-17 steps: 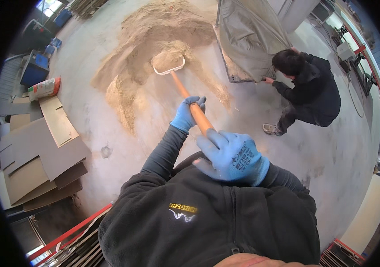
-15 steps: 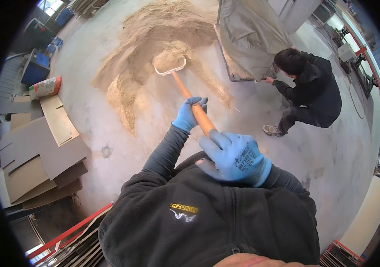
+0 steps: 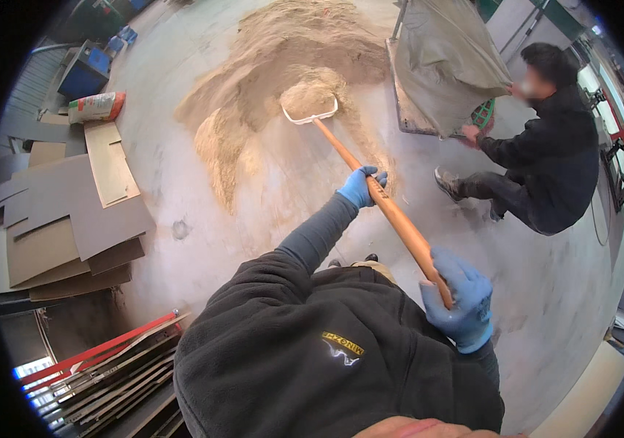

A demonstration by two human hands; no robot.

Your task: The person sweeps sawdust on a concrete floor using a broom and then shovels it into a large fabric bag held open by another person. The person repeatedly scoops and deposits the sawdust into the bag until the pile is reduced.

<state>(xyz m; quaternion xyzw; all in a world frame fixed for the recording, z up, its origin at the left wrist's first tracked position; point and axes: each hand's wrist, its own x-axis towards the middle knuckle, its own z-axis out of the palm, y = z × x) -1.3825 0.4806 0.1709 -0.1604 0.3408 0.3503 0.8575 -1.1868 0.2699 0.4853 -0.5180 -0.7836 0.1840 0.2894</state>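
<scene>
A shovel [image 3: 399,223] with an orange-brown wooden handle reaches away from me, and its white-edged blade [image 3: 316,118] rests at a pile of tan loose material [image 3: 268,66] that looks like sawdust. Some of it lies heaped in the blade. My left hand [image 3: 359,187], in a blue glove, is wrapped round the middle of the handle. Close to my body on the right, my right hand [image 3: 459,299], gloved too, grips the handle's end.
At the right a co-worker [image 3: 553,139] crouches, holding a large grey-green cloth bag [image 3: 447,62] over a flat base [image 3: 416,109]. Cardboard sheets [image 3: 71,219] lie at left, near a filled sack [image 3: 97,107] and a blue bin [image 3: 84,69]. A red-railed rack [image 3: 108,347] stands at lower left.
My right hand has moved right and back, along with the handle's end, and now closes round it. My left arm reaches farther out. The co-worker has raised their head and one hand along the cloth.
</scene>
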